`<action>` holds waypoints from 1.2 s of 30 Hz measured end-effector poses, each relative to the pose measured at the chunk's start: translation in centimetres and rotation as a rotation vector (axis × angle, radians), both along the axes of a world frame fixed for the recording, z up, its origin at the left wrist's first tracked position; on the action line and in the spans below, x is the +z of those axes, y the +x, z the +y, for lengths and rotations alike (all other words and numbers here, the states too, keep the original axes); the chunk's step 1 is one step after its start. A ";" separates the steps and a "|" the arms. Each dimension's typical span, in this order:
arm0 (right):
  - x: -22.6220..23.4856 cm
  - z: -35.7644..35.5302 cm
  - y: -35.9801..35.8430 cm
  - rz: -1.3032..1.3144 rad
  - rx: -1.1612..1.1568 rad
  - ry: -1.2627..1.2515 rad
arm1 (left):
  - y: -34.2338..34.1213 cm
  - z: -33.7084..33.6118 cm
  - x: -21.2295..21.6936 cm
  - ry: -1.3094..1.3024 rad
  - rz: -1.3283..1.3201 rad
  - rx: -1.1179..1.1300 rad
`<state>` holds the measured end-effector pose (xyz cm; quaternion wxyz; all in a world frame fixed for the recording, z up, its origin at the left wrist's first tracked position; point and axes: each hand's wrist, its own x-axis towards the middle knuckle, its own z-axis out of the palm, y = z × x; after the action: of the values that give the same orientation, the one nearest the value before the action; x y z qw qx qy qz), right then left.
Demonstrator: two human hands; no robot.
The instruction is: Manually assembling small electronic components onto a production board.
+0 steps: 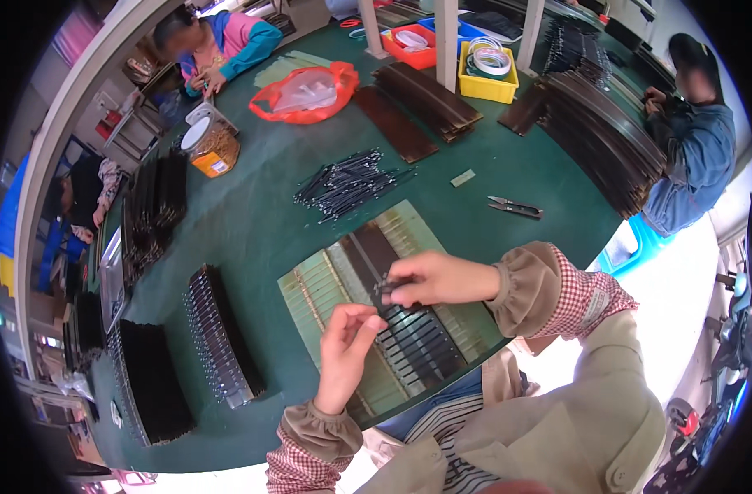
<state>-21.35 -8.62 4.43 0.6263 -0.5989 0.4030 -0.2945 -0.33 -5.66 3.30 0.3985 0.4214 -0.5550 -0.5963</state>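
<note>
Dark strips handled on a slotted green board

Pale green slotted board (326, 284) lies on the green bench (252, 222) near its front edge, carrying rows of thin dark flat strips (417, 342). Right hand (442, 280) reaches in from the right, fingers pinching a strip end. Left hand (347, 346) rises beside it, fingertips pinched together. Small snips (516, 207) lie well apart.

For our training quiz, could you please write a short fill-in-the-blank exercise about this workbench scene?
1. The right hand pinches a dark strip over a pale ____ slotted board.
2. The snips lie on the ____ table.
3. The tape rolls sit in a ____ bin.
4. The left hand is raised just above the ____ strips on the board.

Missing words: green; green; yellow; black
</note>
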 end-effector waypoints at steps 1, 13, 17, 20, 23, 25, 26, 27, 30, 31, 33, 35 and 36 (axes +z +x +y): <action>-0.2 0.0 0.2 0.068 0.075 -0.078 | -0.1 0.1 -0.1 -0.003 0.001 0.005; -1.9 -1.4 0.8 0.034 0.041 -0.248 | 0.0 -0.5 -0.2 0.041 0.060 0.071; -1.8 -1.4 0.8 -0.002 0.046 -0.265 | 0.5 -0.5 -0.9 0.105 0.168 0.123; -2.3 -1.4 1.2 0.008 0.051 -0.315 | 1.1 0.2 -1.0 0.116 0.134 0.191; -3.0 -1.2 0.9 0.054 0.047 -0.396 | 0.9 0.0 -0.9 0.094 0.026 0.116; -2.2 -1.3 0.1 0.062 0.060 -0.333 | 0.7 -0.2 -0.8 0.130 0.000 0.092; -1.7 -1.5 -0.4 0.082 0.065 -0.296 | 0.5 -0.3 -0.8 0.105 0.003 0.090; -1.4 -1.6 -0.6 0.086 0.054 -0.268 | 0.5 -0.4 -0.7 0.084 0.000 0.088; -0.7 -1.8 -0.2 0.134 0.062 -0.235 | 1.2 -0.5 -0.9 0.003 -0.106 0.138; -0.8 -1.7 -0.3 0.108 0.099 -0.196 | 1.5 -0.4 -0.9 -0.061 -0.187 0.170; -1.4 -2.3 -0.7 0.050 -0.065 -0.029 | 2.4 -1.2 -1.8 -0.257 -0.332 0.184; -2.3 -2.6 -0.8 0.088 -0.047 -0.033 | 3.0 -1.7 -2.6 -0.717 -0.584 0.125; -2.7 -2.6 -0.8 0.133 -0.050 -0.051 | 3.1 -1.4 -3.0 -0.705 -0.590 0.126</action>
<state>-22.11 -11.21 1.77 0.5752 -0.6228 0.4507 -0.2797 2.79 -7.10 0.34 0.3783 0.4447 -0.7868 -0.2003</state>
